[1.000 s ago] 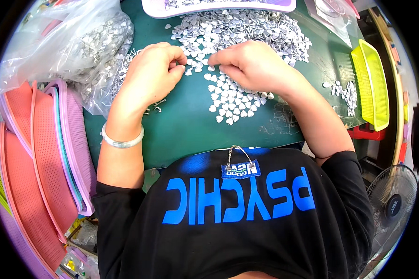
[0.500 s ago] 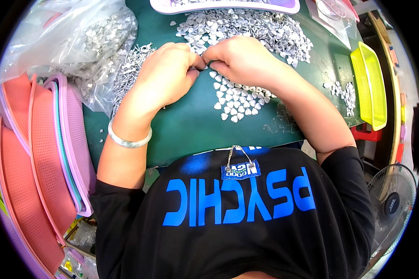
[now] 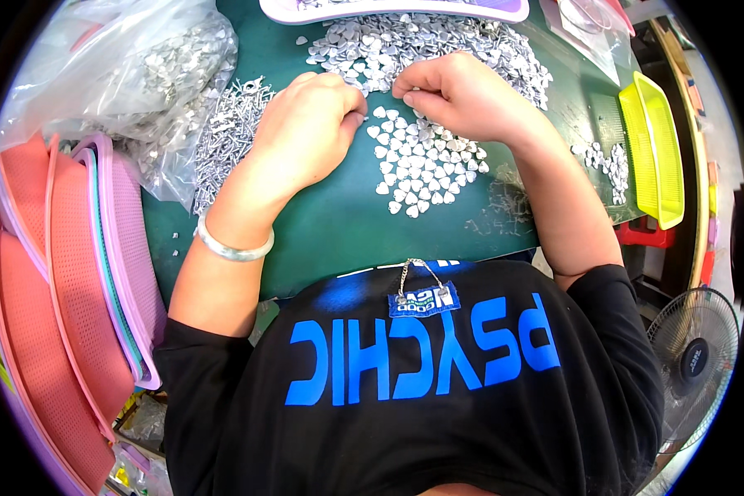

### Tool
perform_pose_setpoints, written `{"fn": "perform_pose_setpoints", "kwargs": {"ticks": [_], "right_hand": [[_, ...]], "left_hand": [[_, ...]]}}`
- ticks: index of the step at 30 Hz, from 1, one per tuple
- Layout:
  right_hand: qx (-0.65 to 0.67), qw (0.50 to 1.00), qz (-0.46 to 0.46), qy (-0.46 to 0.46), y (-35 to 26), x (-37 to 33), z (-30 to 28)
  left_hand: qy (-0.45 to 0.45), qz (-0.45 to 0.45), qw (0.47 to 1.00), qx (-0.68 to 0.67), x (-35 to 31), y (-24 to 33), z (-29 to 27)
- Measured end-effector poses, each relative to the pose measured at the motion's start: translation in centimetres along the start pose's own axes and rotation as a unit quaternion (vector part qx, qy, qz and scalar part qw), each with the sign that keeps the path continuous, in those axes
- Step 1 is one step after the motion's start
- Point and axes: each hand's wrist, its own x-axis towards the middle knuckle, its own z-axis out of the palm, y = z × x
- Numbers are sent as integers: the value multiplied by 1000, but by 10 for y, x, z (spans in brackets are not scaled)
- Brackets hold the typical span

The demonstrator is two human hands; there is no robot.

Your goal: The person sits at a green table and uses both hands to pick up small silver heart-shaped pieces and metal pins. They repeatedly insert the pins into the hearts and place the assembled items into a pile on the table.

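In the head view we look down on a green surface [image 3: 322, 240] with both of our hands raised over its middle, facing each other and well apart from touching. Our left hand [image 3: 310, 128] is loosely curled, its thumb and forefinger close together at the tips; we cannot tell whether a piece is pinched there. Our right hand [image 3: 459, 97] is bent with forefinger and thumb almost meeting, a narrow gap behind the tips, and we cannot tell if it has hold of anything.

Just below our right hand lies a loose patch of bright heart-shaped pieces [image 3: 426, 169], mostly side by side in a single layer. Beyond our hands spreads a large heap of grey hearts [image 3: 488, 54], reaching up to a lilac tray [image 3: 405, 15] cut off by the top edge.

Left of our left hand we see a pile of thin silver pins [image 3: 230, 136], beside a clear plastic bag [image 3: 174, 91] full of small metal parts. A pale bangle [image 3: 236, 250] rings our left wrist. At the right, a small cluster of hearts [image 3: 616, 174] lies near a yellow-green basket [image 3: 655, 153].
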Motion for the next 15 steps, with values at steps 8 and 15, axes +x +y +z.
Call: {"fn": "perform_pose_setpoints", "kwargs": {"ticks": [8, 15], "right_hand": [[-33, 999, -15, 6, -4, -2, 9], [-76, 997, -16, -21, -9, -2, 8]], "left_hand": [[35, 0, 999, 10, 1, 3, 0], [8, -67, 997, 24, -1, -20, -26]]}}
